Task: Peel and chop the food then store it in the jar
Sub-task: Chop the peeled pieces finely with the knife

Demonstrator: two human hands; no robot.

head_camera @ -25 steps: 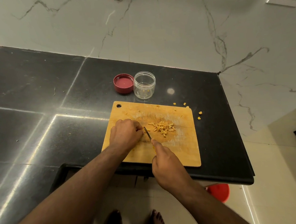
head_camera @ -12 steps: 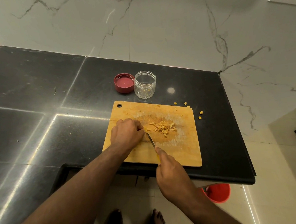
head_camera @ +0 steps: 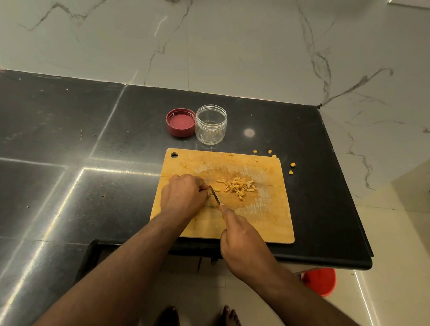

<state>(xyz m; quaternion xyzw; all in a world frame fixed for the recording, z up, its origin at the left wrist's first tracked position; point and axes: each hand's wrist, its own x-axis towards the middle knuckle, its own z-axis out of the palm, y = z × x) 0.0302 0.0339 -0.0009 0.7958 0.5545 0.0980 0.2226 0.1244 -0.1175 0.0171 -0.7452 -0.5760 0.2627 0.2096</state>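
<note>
1. Chopping looks nearly done: a small heap of cut pieces [head_camera: 238, 186] lies on the cutting board [head_camera: 266, 217].
2. My left hand [head_camera: 183, 198] curls over whatever remains; I cannot see it.
3. My right hand [head_camera: 242, 245] grips the knife [head_camera: 215, 194].
4. Storing remains: the jar [head_camera: 211, 125] stands open beside its lid [head_camera: 180, 122] on the table [head_camera: 55, 148], holding only scraps.
</note>
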